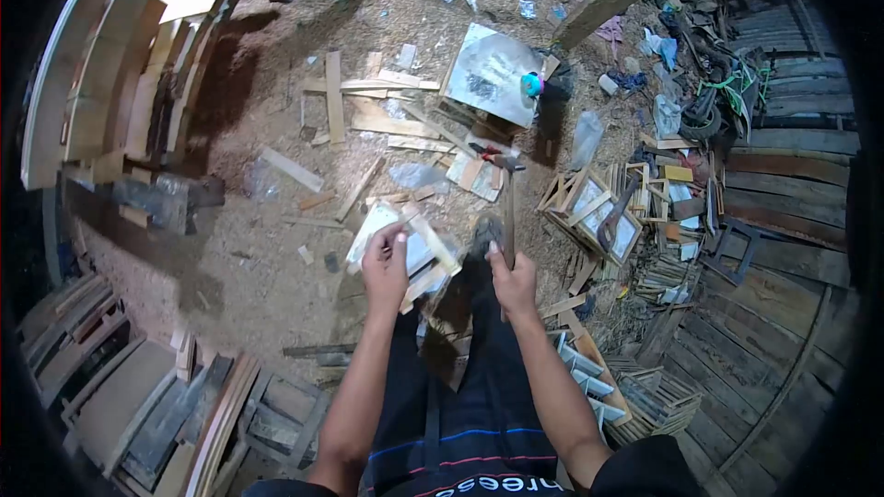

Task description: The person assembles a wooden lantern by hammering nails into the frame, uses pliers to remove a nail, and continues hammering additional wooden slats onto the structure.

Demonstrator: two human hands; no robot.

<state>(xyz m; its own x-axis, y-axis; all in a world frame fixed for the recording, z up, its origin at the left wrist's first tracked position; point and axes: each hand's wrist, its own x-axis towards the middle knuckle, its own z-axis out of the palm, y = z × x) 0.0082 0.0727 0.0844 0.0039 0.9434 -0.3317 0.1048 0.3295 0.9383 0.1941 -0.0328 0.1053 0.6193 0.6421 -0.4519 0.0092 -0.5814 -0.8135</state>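
While scrap wood (334, 97) litters the floor (267, 299) around you, your right hand (514, 283) wraps firmly around a slim wooden shaft (509, 212) that runs up beyond the fist. Your left hand (385, 262) is poised with thumb and fingertips drawn narrow; whether they pinch anything small, one cannot tell. Beside that hand in this view, a white-panelled wooden frame (430, 237) sits in front of your legs. Farther out, red-handled pliers (497, 158) lie near a pale-topped box (488, 60).
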